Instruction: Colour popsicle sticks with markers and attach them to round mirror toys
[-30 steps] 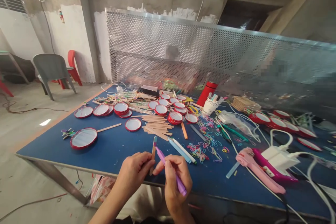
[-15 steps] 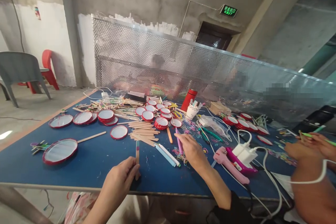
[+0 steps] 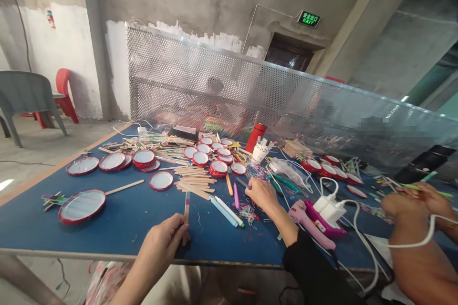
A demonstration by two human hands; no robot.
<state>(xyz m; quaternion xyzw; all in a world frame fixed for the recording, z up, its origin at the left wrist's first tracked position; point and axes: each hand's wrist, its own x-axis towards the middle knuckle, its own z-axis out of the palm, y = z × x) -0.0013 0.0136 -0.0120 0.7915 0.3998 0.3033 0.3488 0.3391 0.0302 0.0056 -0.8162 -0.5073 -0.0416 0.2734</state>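
The left hand (image 3: 162,238) has its grip closed on a wooden craft stick (image 3: 186,207), whose coloured tip points to twelve o'clock. From this stick, a purple marker (image 3: 236,196) lies at two o'clock on the blue surface (image 3: 150,214). Between two and three o'clock, the right hand (image 3: 264,195) is at the end of a dark grey marker (image 3: 242,182); whether this grip is closed, I cannot tell. Farther, towards half past twelve, are plain craft sticks (image 3: 195,178), then red-rimmed discs (image 3: 200,158).
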